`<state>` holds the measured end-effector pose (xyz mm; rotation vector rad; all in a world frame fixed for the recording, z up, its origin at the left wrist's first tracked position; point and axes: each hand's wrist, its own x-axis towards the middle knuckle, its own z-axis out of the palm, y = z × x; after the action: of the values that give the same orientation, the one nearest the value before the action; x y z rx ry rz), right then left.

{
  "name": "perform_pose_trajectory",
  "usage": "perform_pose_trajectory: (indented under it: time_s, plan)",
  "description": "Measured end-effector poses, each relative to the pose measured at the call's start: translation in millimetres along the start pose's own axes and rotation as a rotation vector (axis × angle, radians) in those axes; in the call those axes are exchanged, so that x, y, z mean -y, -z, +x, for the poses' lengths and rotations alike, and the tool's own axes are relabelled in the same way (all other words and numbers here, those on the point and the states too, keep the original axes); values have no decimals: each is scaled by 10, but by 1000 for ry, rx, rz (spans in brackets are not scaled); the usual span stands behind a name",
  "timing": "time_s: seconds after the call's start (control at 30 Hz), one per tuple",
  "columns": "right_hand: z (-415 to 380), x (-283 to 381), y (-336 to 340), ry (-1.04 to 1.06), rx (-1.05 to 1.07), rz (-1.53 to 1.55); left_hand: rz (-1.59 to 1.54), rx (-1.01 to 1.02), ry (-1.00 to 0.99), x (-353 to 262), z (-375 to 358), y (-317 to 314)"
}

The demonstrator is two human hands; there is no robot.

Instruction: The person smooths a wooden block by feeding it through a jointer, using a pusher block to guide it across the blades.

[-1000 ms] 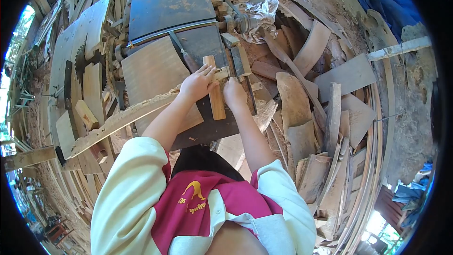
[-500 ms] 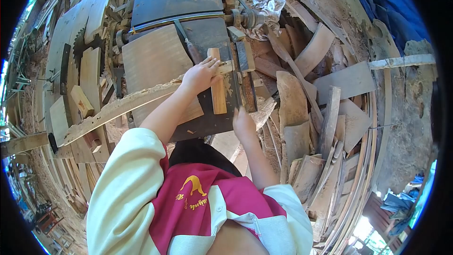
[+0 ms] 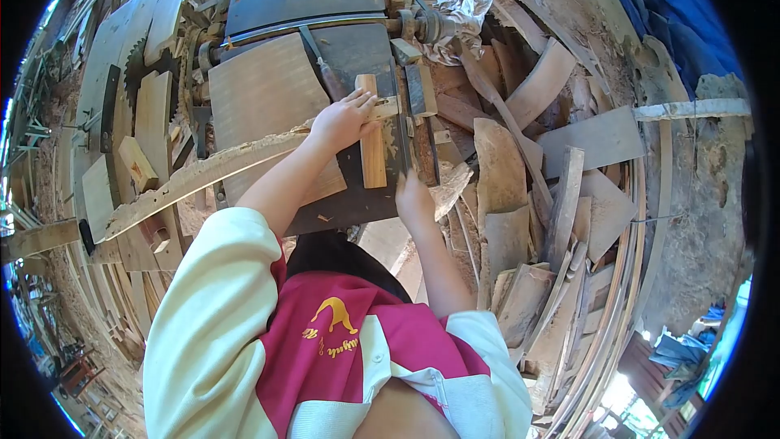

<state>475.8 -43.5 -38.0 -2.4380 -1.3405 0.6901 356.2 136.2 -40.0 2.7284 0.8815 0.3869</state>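
My left hand (image 3: 344,122) presses down on a long rough-edged wooden strip (image 3: 207,175), fingers closed over it near its right end. Under that end, a short light wood block (image 3: 373,158) lies crosswise on the dark metal machine table (image 3: 325,213). My right hand (image 3: 415,197) is closed in a fist just right of the table edge. From it a thin dark blade, seen edge-on, runs forward beside the strip's end; it looks like a hand saw (image 3: 403,134). The grip itself is hidden. A chisel (image 3: 327,69) with a wooden handle lies beyond my left hand.
A wide flat board (image 3: 264,89) lies on the machine table, partly under the strip. A toothed circular blade (image 3: 134,73) stands at left beside a wood block (image 3: 138,164). Offcuts (image 3: 504,162) are heaped on the right. A blue tarp (image 3: 670,16) hangs at the far right.
My right hand has moved slightly forward along the strip's end. My left hand stays on the strip. The whole view has shifted a little.
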Motion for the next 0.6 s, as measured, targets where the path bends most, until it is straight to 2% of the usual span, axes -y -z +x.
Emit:
perform_pose_trajectory:
  time_s: [0.1, 0.2, 0.43, 0.6]
  plan:
    - [-363, -134, 21, -44, 27, 19, -17, 21, 24, -30, -6, 52]
    - [-351, -82, 86, -59, 40, -2, -5, 21, 25, -40, -4, 64]
    - [588, 309, 156, 39, -28, 35, 15, -17, -19, -31, -1, 40]
    - [700, 390, 171, -8, -16, 62, 9, -41, -28, -28, 8, 35]
